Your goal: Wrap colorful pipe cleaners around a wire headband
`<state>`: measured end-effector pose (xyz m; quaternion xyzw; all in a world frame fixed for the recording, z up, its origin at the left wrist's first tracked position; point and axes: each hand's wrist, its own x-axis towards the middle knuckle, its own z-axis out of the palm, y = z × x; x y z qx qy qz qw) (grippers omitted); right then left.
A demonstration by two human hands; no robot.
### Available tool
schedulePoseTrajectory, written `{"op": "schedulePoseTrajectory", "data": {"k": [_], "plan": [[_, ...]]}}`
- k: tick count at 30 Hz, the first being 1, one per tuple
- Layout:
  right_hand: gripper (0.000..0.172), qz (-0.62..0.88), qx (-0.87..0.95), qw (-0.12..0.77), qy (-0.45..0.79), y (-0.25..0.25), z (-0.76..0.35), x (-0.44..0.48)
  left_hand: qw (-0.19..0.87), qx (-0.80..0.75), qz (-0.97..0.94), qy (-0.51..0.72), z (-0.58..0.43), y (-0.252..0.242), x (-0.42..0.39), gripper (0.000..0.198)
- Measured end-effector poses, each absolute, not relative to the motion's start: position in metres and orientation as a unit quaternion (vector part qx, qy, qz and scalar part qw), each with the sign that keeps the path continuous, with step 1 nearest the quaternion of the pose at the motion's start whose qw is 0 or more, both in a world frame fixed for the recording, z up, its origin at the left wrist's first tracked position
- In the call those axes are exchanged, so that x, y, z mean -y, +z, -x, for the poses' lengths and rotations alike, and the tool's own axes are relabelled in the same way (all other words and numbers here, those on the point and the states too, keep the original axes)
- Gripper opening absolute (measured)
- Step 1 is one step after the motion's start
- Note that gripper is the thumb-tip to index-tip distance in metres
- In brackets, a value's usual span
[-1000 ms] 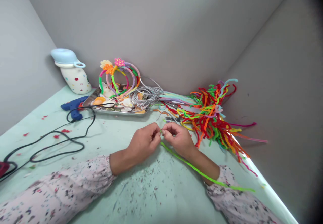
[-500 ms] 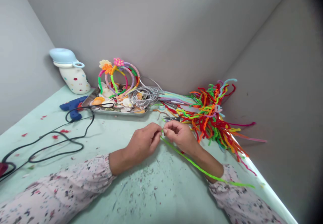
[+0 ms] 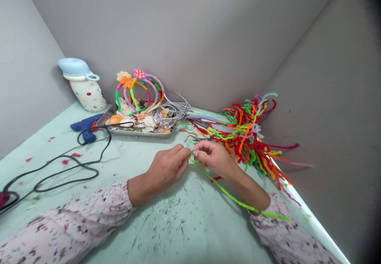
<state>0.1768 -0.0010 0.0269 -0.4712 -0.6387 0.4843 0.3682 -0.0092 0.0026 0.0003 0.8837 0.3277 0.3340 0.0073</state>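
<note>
Front-right of the tray, fingers of the left hand and right hand pinch one end of the green pipe cleaner; its tail, across the right sleeve, could snag if that arm shifts.

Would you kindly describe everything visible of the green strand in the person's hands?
The green strand is a thin lime length with a fuzzy look, like pipe cleaner. Its upper end is pinched where the left hand and right hand meet, partly hidden. From there it slopes down rightward in a gentle bend, past the right forearm; its free end shows against the right sleeve, contact unclear.
</note>
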Motion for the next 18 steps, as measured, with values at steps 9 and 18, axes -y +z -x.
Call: {"op": "schedulePoseTrajectory", "data": {"k": [9, 18], "plan": [[0.014, 0.506, 0.685, 0.321, 0.414, 0.041, -0.180, 0.005, -0.005, -0.331, -0.875, 0.354, 0.008, 0.000, -0.003, 0.015], [0.014, 0.499, 0.656, 0.307, 0.476, 0.048, -0.182, 0.007, -0.055, -0.316, -0.877, 0.358, 0.010, 0.000, -0.003, 0.015]]}}
